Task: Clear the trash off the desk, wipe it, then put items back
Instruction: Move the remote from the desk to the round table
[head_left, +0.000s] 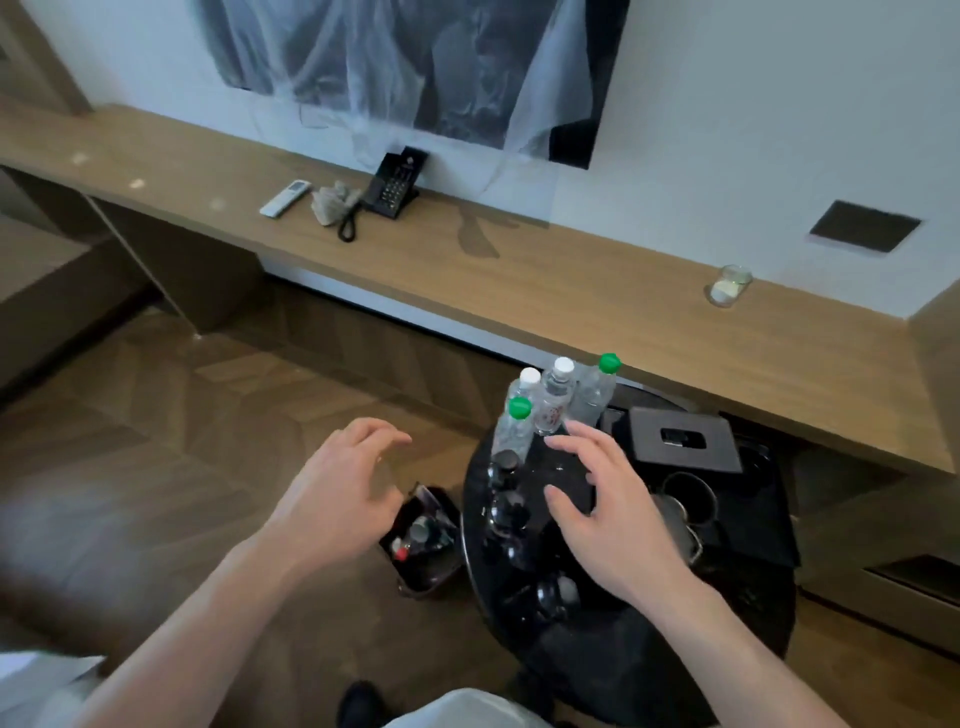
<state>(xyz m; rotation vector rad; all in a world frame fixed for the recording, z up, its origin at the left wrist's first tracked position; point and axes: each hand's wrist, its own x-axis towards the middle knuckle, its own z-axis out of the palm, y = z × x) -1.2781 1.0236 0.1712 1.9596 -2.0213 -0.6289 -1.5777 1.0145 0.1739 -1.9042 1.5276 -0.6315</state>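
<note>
A long wooden desk runs along the wall. On it lie a white remote, a crumpled grey cloth, a black phone and, far right, a glass. Below the desk stands a round black table with several clear water bottles, dark cups and a black tissue box. My right hand hovers over that table just before the bottles, fingers spread, holding nothing. My left hand hangs open above a small bin of trash on the floor.
A dark screen draped in clear plastic hangs on the wall above the desk. A dark wall panel sits at the right. Wooden floor stretches to the left of the bin. A damp-looking patch marks the desk near its middle.
</note>
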